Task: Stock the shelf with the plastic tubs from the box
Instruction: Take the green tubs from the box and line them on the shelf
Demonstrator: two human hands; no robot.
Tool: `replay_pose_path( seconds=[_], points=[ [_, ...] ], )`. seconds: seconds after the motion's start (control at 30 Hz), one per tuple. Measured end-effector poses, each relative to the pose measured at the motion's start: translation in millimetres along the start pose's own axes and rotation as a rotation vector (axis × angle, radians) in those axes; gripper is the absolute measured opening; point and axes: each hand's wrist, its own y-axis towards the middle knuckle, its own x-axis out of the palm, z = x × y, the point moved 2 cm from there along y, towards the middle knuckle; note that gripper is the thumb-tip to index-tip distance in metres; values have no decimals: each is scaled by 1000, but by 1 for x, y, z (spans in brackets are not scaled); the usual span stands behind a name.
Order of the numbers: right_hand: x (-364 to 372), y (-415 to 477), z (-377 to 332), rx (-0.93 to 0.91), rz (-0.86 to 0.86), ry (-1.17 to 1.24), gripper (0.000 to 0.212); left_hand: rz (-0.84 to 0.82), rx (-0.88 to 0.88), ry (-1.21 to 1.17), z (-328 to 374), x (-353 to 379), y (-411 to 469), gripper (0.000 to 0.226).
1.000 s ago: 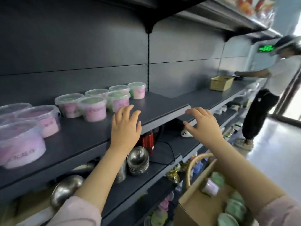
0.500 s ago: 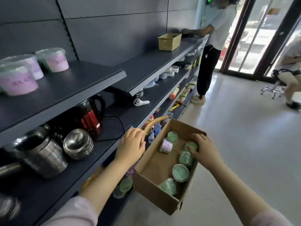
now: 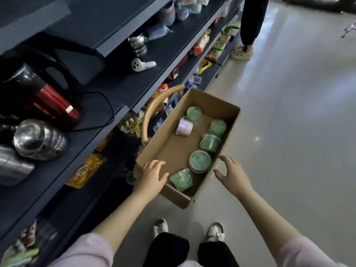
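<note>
Pale floor (image 3: 289,132) runs beside dark shelving (image 3: 119,81). Against the low shelves is the cardboard box (image 3: 173,149), its long axis running away from the person and slightly right. It holds five green tubs (image 3: 200,161), some lid-up, the nearest tipped over, and a pink tub (image 3: 184,126) on its side. The left hand (image 3: 151,177) grips the near left rim, thumb inside. The right hand (image 3: 232,174) is spread and empty just beside the right wall. A wooden basket handle (image 3: 154,106) arches left of the box.
</note>
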Motion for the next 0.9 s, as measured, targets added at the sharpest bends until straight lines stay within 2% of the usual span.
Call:
replay_pose_path(
  seconds=[0.1, 0.23, 0.3, 0.43, 0.53, 0.63, 0.77, 0.9],
  points=[
    [28, 27, 9, 63, -57, 58, 45, -83, -24, -13, -15, 27, 21, 44],
    [80, 67, 18, 256, -78, 228, 37, -215, -53, -51, -46, 71, 58, 44],
    [107, 87, 20, 337, -82, 284, 42, -279, -68, -68, -64, 94, 80, 45],
    [160, 124, 30, 427, -77, 222, 61, -430, -134, -122, -92, 143, 121, 48],
    [186, 147, 40, 510, -20, 175, 73, -609, -143, -68, -101, 180, 145, 58],
    [205, 163, 50, 593, -22, 159, 82, -764, -107, -118, -102, 206, 158, 68],
    [216, 175, 61, 615, -46, 115, 88, -841, 8, -37, -103, 219, 168, 68],
    [217, 178, 63, 660, -34, 92, 88, -902, 53, -77, -112, 216, 172, 65]
  ],
)
